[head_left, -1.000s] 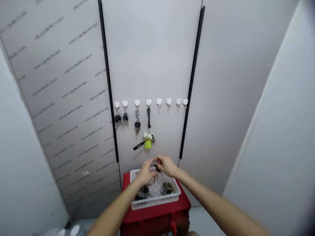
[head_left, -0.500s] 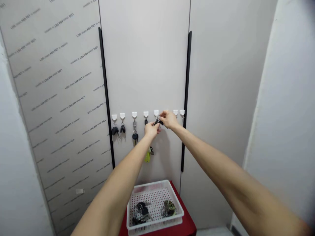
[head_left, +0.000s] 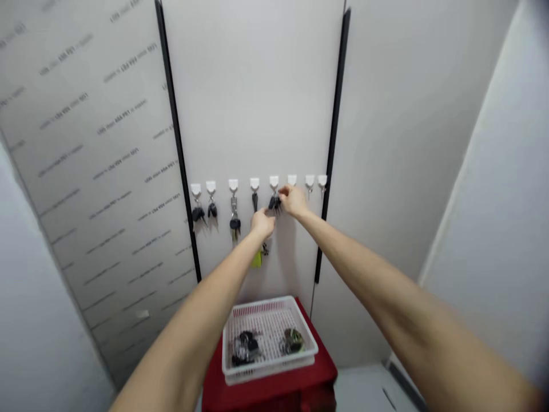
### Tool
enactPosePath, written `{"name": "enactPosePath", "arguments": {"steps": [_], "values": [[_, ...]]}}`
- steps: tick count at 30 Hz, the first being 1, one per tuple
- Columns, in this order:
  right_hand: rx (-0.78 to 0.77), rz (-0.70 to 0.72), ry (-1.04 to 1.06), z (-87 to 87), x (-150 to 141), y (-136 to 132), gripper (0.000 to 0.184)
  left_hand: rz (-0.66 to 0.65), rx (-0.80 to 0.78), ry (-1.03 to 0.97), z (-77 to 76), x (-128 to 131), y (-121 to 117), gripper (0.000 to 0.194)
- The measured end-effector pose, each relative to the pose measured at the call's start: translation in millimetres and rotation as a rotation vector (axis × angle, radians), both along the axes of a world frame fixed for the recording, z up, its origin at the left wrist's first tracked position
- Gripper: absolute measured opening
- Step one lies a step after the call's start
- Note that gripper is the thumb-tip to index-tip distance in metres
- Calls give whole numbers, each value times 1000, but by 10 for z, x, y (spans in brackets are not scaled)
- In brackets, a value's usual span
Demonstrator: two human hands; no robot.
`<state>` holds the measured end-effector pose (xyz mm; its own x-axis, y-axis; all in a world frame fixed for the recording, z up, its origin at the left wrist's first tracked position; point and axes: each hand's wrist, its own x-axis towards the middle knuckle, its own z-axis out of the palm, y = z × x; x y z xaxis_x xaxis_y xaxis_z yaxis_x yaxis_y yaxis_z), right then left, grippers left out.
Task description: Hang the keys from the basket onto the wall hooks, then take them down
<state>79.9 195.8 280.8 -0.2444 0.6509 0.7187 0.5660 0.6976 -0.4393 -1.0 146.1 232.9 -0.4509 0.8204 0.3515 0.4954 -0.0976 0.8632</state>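
Note:
A bunch of black-headed keys (head_left: pixel 274 202) hangs below a white hook (head_left: pixel 273 182) on the pale panel. My left hand (head_left: pixel 262 223) is just under and left of it, thumb and fingers a little apart, fingertips close to the keys. To the right, my right hand (head_left: pixel 294 200) has its fingers bent but apart, the tips beside the keys. Whether either hand still touches them is hard to see. Left of my hands, a dark strap (head_left: pixel 255 201) hangs on its own hook, with a yellow-green tag (head_left: pixel 256 260) below, partly behind my left hand.
Other key bunches (head_left: pixel 199 214) (head_left: pixel 212 209) (head_left: pixel 235 224) hang from hooks on the left. Further hooks (head_left: pixel 309 181) line the right. Below, a white basket (head_left: pixel 295 357) with two heaps of keys (head_left: pixel 246 347) stands on a red stand (head_left: pixel 323 366). Long black handles (head_left: pixel 338 97) edge the panel.
The keys between my hands now hang downward from the hook, and my left hand has drawn slightly down from them. The view has tilted, showing more of the red stand.

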Motion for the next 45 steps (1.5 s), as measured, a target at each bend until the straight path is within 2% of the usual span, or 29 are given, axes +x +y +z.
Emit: {"name": "enactPosePath", "arguments": {"steps": [2,4,6,10,12,14,18,21,25,28,31,33,36,41,45], "values": [[33,23,10,-238,76,-71,25,-41,-31,-4,-225,-24,-153,43],[8,83,-82,-584,179,-170,27,-123,-94,-4,-530,-66,-331,40],[-109,189,-302,-1011,304,-307,27,-179,-185,3,-905,-101,-524,35],[-427,421,-859,-1846,552,-613,24,-207,-414,61,-1687,-64,-895,30],[-474,396,-1010,-2134,625,-704,25,-236,-496,102,-1969,0,-1018,28],[-427,318,-1067,-2303,652,-750,30,-257,-533,152,-2125,67,-1086,27],[-302,307,-1125,-2403,624,-810,34,-272,-548,264,-2155,149,-1122,29],[-309,279,-1148,-2410,586,-855,31,-282,-579,327,-2129,162,-1107,29],[-309,263,-1131,-2430,548,-858,23,-282,-614,369,-2173,168,-1061,31],[-309,277,-996,-2441,550,-802,20,-280,-598,351,-2219,181,-1024,35],[-439,330,-787,-2423,568,-725,22,-303,-558,260,-2245,194,-995,39],[-525,397,-666,-2392,580,-685,22,-322,-534,187,-2242,198,-983,34],[-612,475,-494,-2325,592,-662,20,-306,-500,78,-2186,192,-972,19],[-808,569,-222,-2198,587,-688,15,-323,-369,-129,-1975,167,-915,21],[-809,613,-119,-2088,564,-723,15,-277,-326,-163,-1825,161,-839,29]]}}
